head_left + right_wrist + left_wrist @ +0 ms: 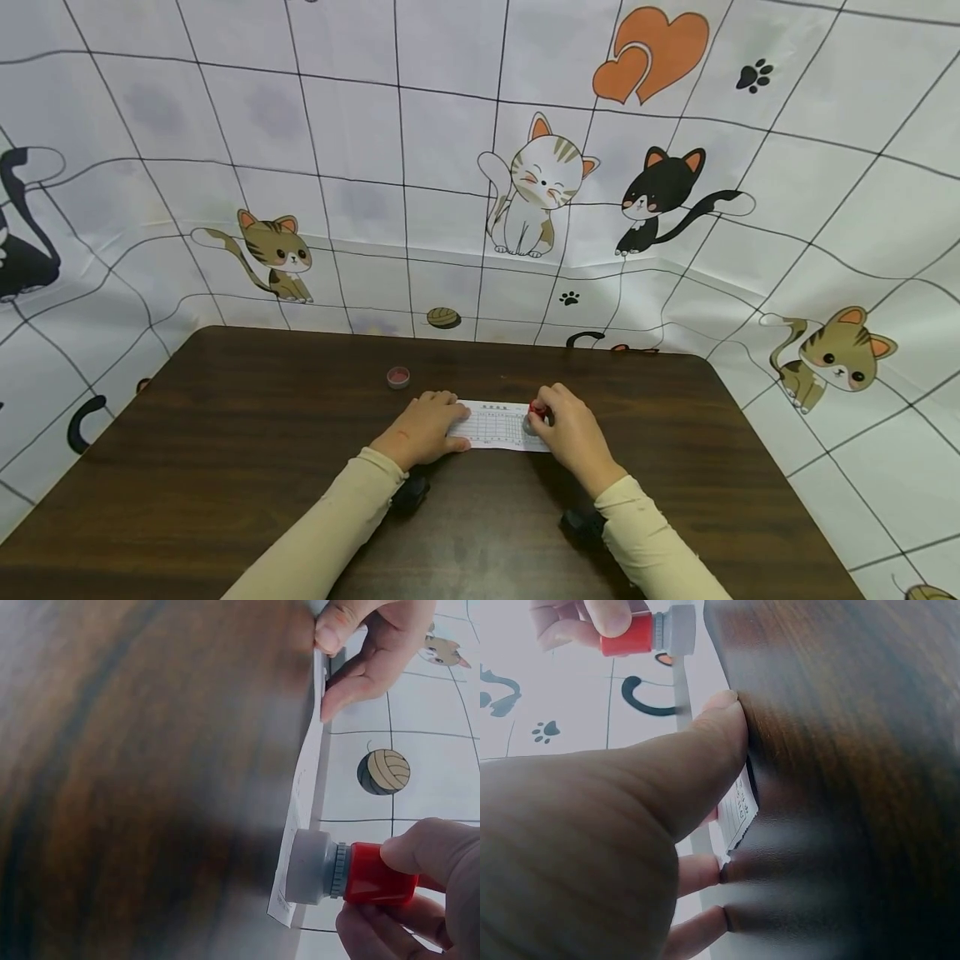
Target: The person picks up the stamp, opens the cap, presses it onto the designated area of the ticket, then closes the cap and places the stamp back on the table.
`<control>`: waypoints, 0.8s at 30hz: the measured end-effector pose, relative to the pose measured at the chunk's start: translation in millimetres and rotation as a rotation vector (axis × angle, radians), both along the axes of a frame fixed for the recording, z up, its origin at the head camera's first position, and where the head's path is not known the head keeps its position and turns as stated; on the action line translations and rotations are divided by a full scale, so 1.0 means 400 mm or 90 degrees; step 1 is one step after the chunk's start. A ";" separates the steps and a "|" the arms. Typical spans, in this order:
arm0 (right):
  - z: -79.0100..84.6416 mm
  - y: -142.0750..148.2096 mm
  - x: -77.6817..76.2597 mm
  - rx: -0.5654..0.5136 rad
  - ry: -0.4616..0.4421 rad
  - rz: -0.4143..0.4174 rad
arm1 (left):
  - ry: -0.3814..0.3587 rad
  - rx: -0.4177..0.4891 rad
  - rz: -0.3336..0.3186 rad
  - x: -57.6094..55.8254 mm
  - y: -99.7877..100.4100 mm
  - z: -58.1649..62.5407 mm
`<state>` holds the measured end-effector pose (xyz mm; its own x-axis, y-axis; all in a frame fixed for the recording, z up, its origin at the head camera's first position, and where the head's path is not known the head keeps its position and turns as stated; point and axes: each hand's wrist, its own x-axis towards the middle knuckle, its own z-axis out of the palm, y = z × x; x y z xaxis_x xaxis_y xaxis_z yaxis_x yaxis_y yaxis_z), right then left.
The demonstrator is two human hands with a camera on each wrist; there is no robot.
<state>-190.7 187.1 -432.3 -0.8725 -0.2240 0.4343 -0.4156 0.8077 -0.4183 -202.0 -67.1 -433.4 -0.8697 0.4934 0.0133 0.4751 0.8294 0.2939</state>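
A narrow white paper slip (pixel 491 425) printed with a grid lies flat on the dark wooden table. With fingers and thumb extended, my left hand (pixel 422 431) presses the slip's left end down. Over its right end, my right hand (pixel 576 435) grips a small stamp by its red handle. The stamp (pixel 379 876) has a ridged collar and a grey round end, which points down at the paper and looks to be on it. Whether it leaves a mark beneath is hidden.
A small round container (pixel 398 377) with a red inside stands behind my left hand. The table (pixel 247 450) runs back to a white grid-patterned sheet (pixel 442 217) with cartoon cats.
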 end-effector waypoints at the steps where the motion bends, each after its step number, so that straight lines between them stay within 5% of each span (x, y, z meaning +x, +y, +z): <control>1: 0.001 0.000 0.000 -0.002 -0.005 0.000 | -0.001 -0.001 0.001 0.001 0.000 0.000; 24: 0.005 0.003 -0.001 -0.016 -0.047 0.004 | -0.010 0.015 -0.001 -0.011 -0.004 0.001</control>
<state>-191.1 188.2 -430.1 -0.9011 -0.2192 0.3741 -0.3874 0.7946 -0.4676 -206.3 -68.6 -432.8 -0.8690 0.4946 0.0119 0.4718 0.8212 0.3209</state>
